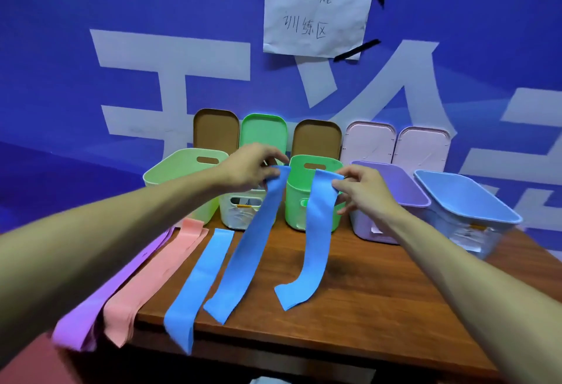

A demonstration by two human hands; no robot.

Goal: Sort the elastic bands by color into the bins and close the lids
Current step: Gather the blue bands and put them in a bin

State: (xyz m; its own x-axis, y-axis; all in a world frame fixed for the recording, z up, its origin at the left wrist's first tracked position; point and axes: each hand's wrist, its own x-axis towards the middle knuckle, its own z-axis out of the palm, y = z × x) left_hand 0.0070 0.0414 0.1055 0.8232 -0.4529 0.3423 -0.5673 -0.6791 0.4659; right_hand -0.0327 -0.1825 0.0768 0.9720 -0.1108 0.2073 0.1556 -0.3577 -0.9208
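Both arms reach in from the lower corners toward the middle of the frame. The left hand (pixel 252 167) pinches the top end of one blue band (pixel 243 249), its fingers (pixel 272 172) closed tight on the strip just in front of the white bin (pixel 240 211). The right hand (pixel 363 193) pinches the top of a second blue band (pixel 314 231) between thumb and forefinger, while its other fingers hang loosely spread below. Both strips hang down and their lower ends lie on the bench (pixel 365 292).

At lower left, a third blue band (pixel 197 277), a pink band (pixel 152 280) and a purple band (pixel 88 313) lie side by side, with their near ends drooping over the front edge.

Five open bins stand in a row across the middle. From left to right they are the light green bin (pixel 179 176), the white one, a green bin (pixel 299 201), a purple bin (pixel 392 198) and a blue bin (pixel 465 201). Their lids (pixel 369 143) lean upright against the blue wall (pixel 91 3) behind them. A paper sign (pixel 316 12) is taped to the wall at the top centre.
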